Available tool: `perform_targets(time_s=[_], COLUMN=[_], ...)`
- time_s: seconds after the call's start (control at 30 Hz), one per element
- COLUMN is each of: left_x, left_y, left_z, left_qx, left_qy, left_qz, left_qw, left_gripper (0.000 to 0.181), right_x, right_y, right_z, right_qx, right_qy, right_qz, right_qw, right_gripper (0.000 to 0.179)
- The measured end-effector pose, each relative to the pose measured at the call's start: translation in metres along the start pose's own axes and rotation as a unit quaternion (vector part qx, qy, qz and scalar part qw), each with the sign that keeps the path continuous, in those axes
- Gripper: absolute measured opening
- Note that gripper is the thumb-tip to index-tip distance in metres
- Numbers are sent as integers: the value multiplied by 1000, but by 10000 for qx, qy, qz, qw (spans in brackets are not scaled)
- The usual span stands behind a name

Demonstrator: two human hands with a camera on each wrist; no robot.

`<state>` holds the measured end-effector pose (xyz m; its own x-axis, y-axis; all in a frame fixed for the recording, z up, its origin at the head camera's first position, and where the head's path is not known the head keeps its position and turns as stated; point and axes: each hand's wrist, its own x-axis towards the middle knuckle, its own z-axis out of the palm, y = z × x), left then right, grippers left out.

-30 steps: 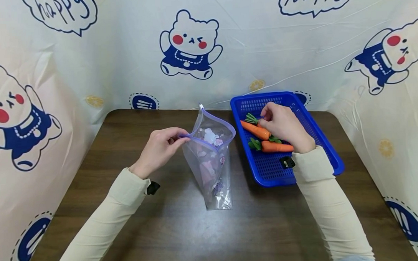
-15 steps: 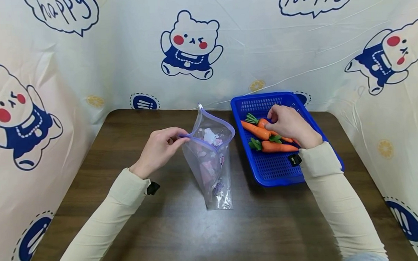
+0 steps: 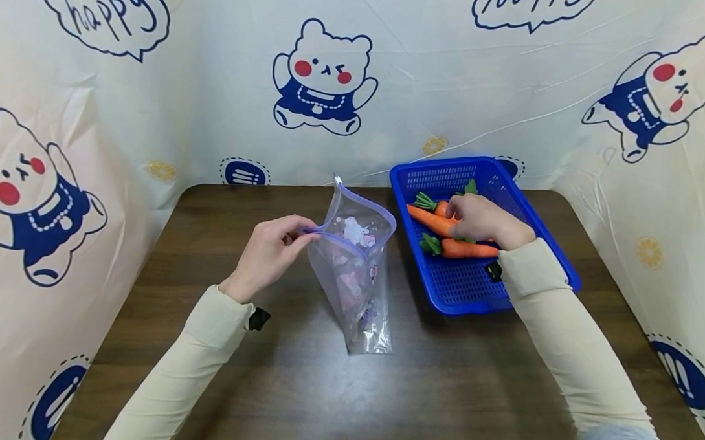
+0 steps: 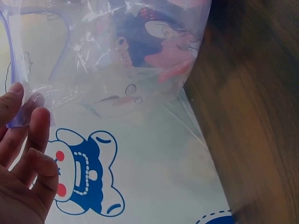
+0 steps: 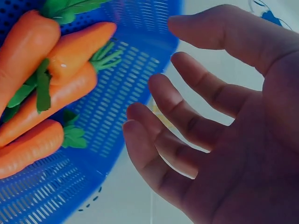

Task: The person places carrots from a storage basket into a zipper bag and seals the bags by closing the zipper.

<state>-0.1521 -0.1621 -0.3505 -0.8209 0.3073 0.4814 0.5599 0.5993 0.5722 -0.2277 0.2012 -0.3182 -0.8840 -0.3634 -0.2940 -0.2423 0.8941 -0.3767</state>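
A clear zip bag [image 3: 349, 278] with a purple rim and printed pictures stands on the table, its mouth spread apart. My left hand [image 3: 278, 248] pinches the rim at its left side; the left wrist view shows the thumb and fingers of that hand [image 4: 28, 154] on the purple edge. Several orange carrots with green tops, among them a front one [image 3: 469, 249] and a middle one [image 3: 431, 220], lie in a blue basket [image 3: 449, 303]. Over them is my right hand [image 3: 485, 220]. In the right wrist view its fingers are loosely bent and apart, holding nothing.
The basket's raised rim surrounds the carrots, to the right of the bag. Behind the brown wooden table [image 3: 247, 379] hangs a pale sheet [image 3: 208, 89] with bear prints, which also covers both sides.
My right hand has shifted right, then slightly back left and nearer over the carrots. A green carrot top behind it now shows. My left hand and the bag stay in place.
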Motion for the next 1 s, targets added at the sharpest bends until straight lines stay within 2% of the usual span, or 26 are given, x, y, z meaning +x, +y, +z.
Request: perform_targets(time_s=[0.1,0.33,0.6,0.83,1.0], left_x=[0,0,-1,-2,-3], left_y=[-1,-2,-4,-5,-6], left_z=[1,3,4,4,4], left_qx=[13,-13,-207,-364,-399], left_qy=[20,37,91,77,30], left_qz=[18,32,141,181,109], left_qw=[10000,10000,9996,9991,9991], left_gripper=[13,13,12,11,11], right_x=[5,15,24,27,30], right_y=[4,12,16,18,15], right_z=[4,14,31,39,45], right_qx=[-34,-111,-354,-23,-83], right_qy=[-127,-560,-758,-873,-959], right_qz=[30,348,596,790,896], right_qw=[9999,9978,9947,9930,9913], right_gripper=[28,45,41,37,37])
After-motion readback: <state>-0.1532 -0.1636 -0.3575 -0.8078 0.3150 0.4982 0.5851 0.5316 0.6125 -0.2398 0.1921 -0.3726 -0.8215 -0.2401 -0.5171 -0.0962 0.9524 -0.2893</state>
